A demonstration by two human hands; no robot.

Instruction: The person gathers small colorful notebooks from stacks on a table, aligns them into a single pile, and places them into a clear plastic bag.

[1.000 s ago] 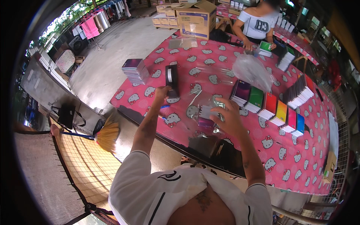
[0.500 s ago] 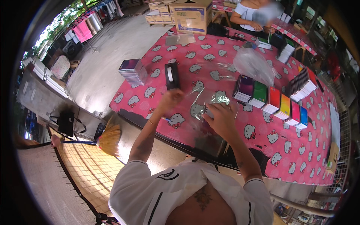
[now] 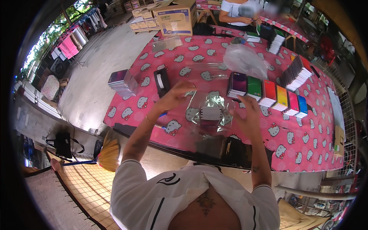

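Note:
A small spiral-bound notebook bundle (image 3: 210, 114) lies on the table in front of me, inside a loose, shiny clear plastic wrapper (image 3: 219, 128). Just up and left of it is my left hand (image 3: 177, 96), fingertips at the wrapper's upper left edge; motion blur hides whether they grip anything. My right hand (image 3: 248, 113) hovers right of the wrapper, fingers apart and nothing seen in them. Beyond my left hand stands a black tape dispenser (image 3: 161, 82) with a pale roll. A pen (image 3: 161, 127) lies partly under my left forearm.
A row of colour-sorted notebook stacks (image 3: 270, 94) stands to the right, with a taller stack (image 3: 297, 74) behind. Another stack (image 3: 122, 82) is at far left. A crumpled plastic bag (image 3: 245, 60) and cardboard box (image 3: 176, 21) lie farther back. Across the table stands another person (image 3: 235, 15).
My right hand has lifted off the wrapped bundle and moved right, uncovering it. My left hand has come away from the tape dispenser toward the wrapper. The view has shifted slightly.

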